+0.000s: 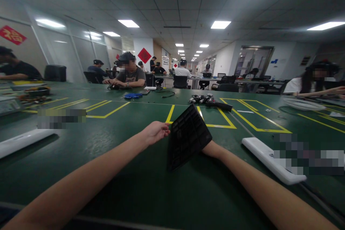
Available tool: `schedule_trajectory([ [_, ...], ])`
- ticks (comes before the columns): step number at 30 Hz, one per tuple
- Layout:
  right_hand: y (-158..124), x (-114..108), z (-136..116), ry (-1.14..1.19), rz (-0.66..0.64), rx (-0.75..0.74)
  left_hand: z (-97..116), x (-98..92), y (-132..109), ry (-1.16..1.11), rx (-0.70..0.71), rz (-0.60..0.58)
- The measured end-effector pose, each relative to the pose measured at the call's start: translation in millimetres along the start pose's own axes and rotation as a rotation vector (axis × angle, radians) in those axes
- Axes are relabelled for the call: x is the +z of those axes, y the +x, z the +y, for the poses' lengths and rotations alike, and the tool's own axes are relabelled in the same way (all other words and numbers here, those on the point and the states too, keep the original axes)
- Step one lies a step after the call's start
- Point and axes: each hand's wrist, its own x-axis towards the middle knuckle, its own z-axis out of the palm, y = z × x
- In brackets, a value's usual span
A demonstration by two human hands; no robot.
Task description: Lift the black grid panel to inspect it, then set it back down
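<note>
Green table (107, 158) is stretching ahead; at twelve o'clock the left hand (155, 133), grip released, is steadying a tilted black keyboard (188, 136), which is hiding the right hand (210, 148), so its grip I cannot tell.

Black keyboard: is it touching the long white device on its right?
Apart. The head view shows a broad strip of bare green table between the black keyboard and the long white device.
</note>
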Motion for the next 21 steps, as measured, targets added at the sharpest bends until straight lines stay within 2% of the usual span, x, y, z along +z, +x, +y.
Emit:
schedule_trajectory([
  [2, 0, 0, 0, 0.004, 0.004, -0.001, 0, 1.4, -1, 0.02, 0.048, 0.032],
  [4, 0, 0, 0, 0.018, -0.003, -0.008, -1, 2.4, -3, 0.094, 0.102, 0.006],
  [10, 2, 2, -1, 0.081, -0.019, -0.02, -7, -1.6, -3, 0.362, 0.218, -0.21],
  [13, 2, 3, 1, 0.09, -0.018, -0.02, -11, -2.6, -1, 0.341, 0.172, -0.294],
  [21, 3, 2, -1, 0.087, -0.003, -0.068, -25, 5.5, 8, 0.212, 0.129, -0.345],
])
